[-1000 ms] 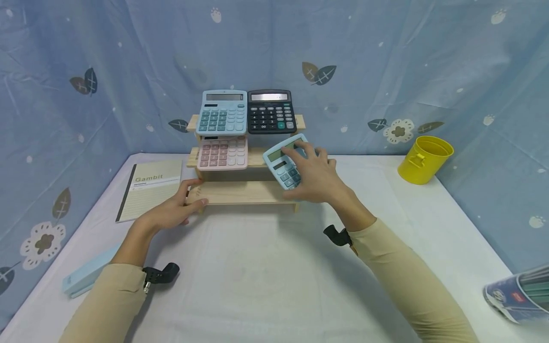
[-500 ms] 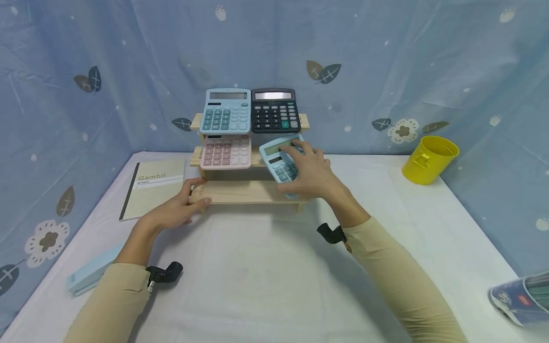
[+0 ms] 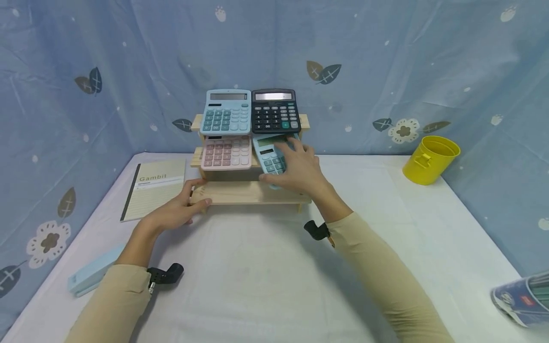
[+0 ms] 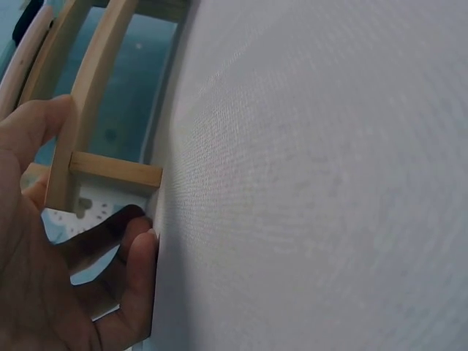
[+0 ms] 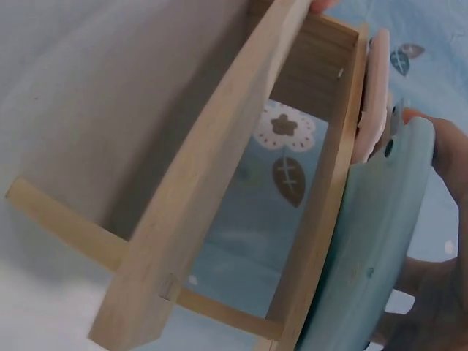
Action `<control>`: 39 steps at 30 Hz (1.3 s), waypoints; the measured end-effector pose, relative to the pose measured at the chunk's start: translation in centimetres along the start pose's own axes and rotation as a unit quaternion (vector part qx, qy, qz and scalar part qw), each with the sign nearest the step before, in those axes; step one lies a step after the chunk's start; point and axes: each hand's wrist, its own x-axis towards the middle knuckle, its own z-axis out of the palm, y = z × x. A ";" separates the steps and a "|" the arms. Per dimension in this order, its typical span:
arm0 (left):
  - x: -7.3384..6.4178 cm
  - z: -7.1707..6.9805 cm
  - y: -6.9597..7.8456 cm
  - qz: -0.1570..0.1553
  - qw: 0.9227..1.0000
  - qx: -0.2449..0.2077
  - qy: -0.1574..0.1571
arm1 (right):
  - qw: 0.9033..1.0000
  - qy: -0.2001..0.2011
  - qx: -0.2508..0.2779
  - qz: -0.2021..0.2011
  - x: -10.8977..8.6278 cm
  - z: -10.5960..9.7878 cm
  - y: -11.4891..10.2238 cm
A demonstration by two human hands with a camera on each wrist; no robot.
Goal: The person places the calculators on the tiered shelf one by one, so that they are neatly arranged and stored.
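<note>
A three-tier wooden rack stands before the cloth backdrop. My left hand grips the left end of its lowest board, with the thumb against the board. My right hand holds a light blue calculator by its sides at the right of the middle tier; it leans slightly askew, its lower right hidden by the hand. Left of it rests a pink calculator. Up on the top tier sit another light blue calculator and a black calculator, side by side.
A notebook lies left of the rack, with a light blue stapler-like object nearer, partly behind the left forearm. At the right are a yellow bucket and, closer, a blue holder with dark sticks.
My right hand has moved left with the light blue calculator, bringing it onto the middle tier beside the pink one and turning it more upright. The left hand keeps its grip on the rack.
</note>
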 end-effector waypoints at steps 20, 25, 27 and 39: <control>0.0 0.0 0.0 0.000 1.000 0.007 0.003 | 0.998 -0.054 0.021 -0.005 1.0 -0.8 0.4; -0.1 0.0 0.1 0.000 1.000 0.010 0.002 | 0.999 -0.029 0.038 0.007 1.4 -0.2 0.5; -0.1 0.0 0.1 0.000 1.000 0.010 0.002 | 0.999 -0.020 0.041 0.006 1.6 0.0 0.5; -0.1 0.1 0.1 0.000 1.000 0.010 0.004 | 0.999 0.011 0.037 -0.017 2.2 0.6 0.8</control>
